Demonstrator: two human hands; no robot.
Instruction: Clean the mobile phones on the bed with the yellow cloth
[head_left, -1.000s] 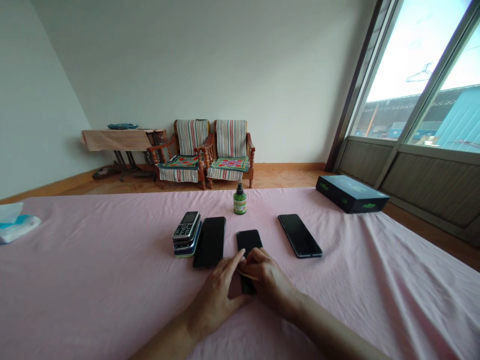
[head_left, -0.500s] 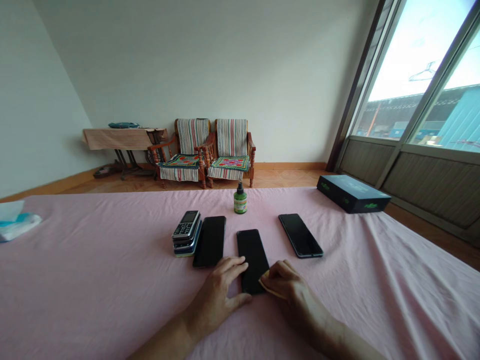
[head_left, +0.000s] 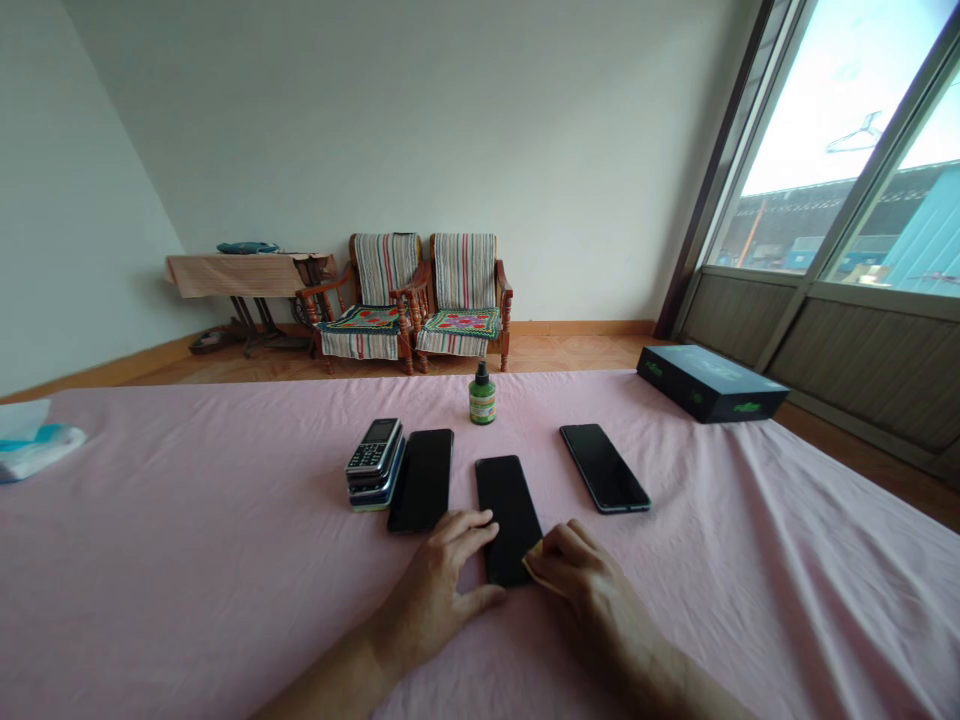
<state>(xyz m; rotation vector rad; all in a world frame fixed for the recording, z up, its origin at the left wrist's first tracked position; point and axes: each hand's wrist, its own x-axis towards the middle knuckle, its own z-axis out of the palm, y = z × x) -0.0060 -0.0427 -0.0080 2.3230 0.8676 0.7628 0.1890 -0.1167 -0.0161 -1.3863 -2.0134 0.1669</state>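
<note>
A black smartphone [head_left: 510,510] lies face up on the pink cloth in front of me. My left hand [head_left: 442,570] rests along its left side, fingers apart, with fingertips on its edge and the thumb by its lower corner. At the lower right edge of the phone, my right hand [head_left: 589,575] is closed on a small yellowish cloth [head_left: 534,562], mostly hidden under the fingers. Another black smartphone [head_left: 421,480] lies just beyond my left hand. Beside it is a stack of keypad phones [head_left: 373,465]. A third smartphone [head_left: 604,468] lies to the right.
A green spray bottle [head_left: 482,396] stands behind the phones. On the far right of the pink bedcover [head_left: 187,560] is a black box [head_left: 709,385], and at the left edge a tissue pack [head_left: 37,450]. Two wooden armchairs [head_left: 461,290] stand by the wall.
The view has shifted very slightly. My right hand and the cloth stay at the phone's lower right edge, and my left hand keeps its place.
</note>
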